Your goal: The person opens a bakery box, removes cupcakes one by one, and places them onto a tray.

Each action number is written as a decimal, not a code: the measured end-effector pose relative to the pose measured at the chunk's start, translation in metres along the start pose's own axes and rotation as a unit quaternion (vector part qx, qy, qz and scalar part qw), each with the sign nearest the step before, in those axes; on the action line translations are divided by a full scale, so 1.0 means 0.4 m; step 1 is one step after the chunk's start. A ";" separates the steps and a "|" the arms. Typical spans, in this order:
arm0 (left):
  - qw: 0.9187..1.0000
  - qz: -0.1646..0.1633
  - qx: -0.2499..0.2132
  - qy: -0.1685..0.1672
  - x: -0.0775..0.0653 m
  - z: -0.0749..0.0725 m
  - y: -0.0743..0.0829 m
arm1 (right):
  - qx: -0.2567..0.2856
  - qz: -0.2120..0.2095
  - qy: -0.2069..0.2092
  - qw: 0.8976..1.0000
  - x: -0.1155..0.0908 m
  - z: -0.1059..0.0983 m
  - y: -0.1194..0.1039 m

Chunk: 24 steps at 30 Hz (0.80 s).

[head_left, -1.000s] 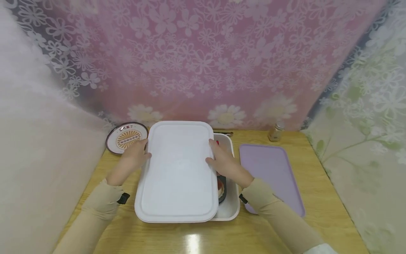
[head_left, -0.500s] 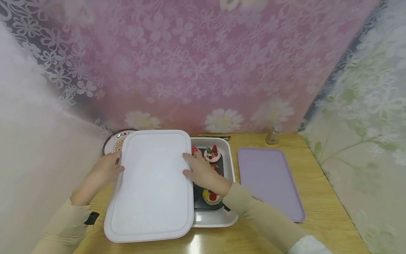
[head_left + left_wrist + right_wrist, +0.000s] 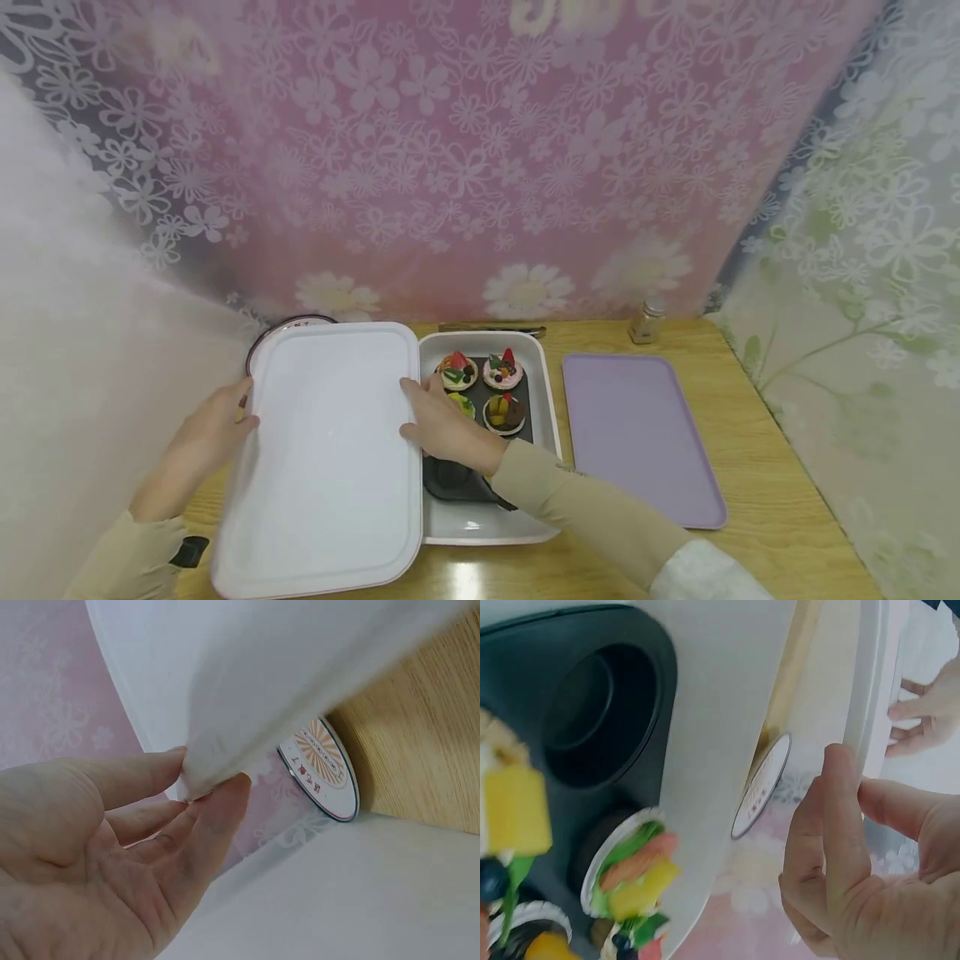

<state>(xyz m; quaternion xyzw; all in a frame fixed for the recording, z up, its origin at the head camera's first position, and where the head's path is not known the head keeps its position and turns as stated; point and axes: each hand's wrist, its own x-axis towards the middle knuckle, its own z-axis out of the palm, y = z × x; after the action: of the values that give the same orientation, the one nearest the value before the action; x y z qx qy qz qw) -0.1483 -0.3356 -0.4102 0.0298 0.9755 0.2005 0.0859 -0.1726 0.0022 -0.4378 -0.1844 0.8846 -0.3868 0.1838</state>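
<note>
Both hands hold a large white lid [image 3: 330,458] by its long sides, over the left of the table. My left hand [image 3: 206,442] pinches the left rim between thumb and fingers, as the left wrist view shows. At the opposite rim my right hand [image 3: 446,425] does the same, its forearm crossing a white box [image 3: 543,383]. Inside the box lies a dark muffin tin [image 3: 641,645] bearing several fruit tarts [image 3: 503,371], topped with strawberry, yellow fruit and green leaves. One cup of the tin [image 3: 600,712] is bare in the right wrist view. The right sleeve hides part of the tin.
A round plate [image 3: 330,769] with an orange sunburst lies behind the lid, mostly covered in the head view. To the box's right is a lilac tray [image 3: 641,433]. A small glass jar [image 3: 647,322] and a long thin utensil [image 3: 491,329] stand along the back wall.
Both hands have carried the lid left and toward the near edge. The box, largely covered before, now shows its tin and tarts, while the plate has become mostly hidden.
</note>
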 end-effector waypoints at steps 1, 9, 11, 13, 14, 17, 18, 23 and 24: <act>1.000 -0.005 0.000 -0.002 -0.002 -0.001 -0.007 | -0.007 -0.002 -0.002 1.000 0.003 0.007 -0.006; 0.999 -0.020 0.019 0.016 -0.006 -0.019 -0.066 | -0.034 -0.008 -0.031 0.999 0.022 0.042 -0.045; 0.999 -0.021 0.022 0.012 -0.009 -0.018 -0.081 | -0.027 -0.005 -0.041 0.999 0.025 0.051 -0.050; 0.999 -0.023 0.026 0.007 -0.013 -0.015 -0.092 | -0.026 -0.008 -0.054 0.998 0.027 0.061 -0.054; 0.999 -0.021 0.028 0.005 -0.014 -0.012 -0.097 | -0.032 -0.009 -0.059 0.998 0.028 0.066 -0.056; 0.999 -0.015 0.031 0.003 -0.016 0.001 -0.113 | -0.059 -0.013 -0.063 0.996 0.033 0.079 -0.058; 0.999 -0.013 0.030 0.004 -0.017 0.004 -0.115 | -0.065 -0.012 -0.064 0.996 0.034 0.083 -0.059; 0.999 -0.013 0.034 0.009 -0.017 0.022 -0.136 | -0.085 -0.018 -0.073 0.994 0.040 0.102 -0.061; 0.999 -0.015 0.036 0.009 -0.018 0.025 -0.140 | -0.084 -0.019 -0.078 0.993 0.040 0.105 -0.063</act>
<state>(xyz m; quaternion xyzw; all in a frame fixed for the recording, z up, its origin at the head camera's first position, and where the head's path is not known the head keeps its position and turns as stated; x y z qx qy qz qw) -0.1407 -0.3837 -0.4403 0.0168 0.9831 0.1643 0.0785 -0.1619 -0.0473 -0.4483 -0.2459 0.8934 -0.2987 0.2283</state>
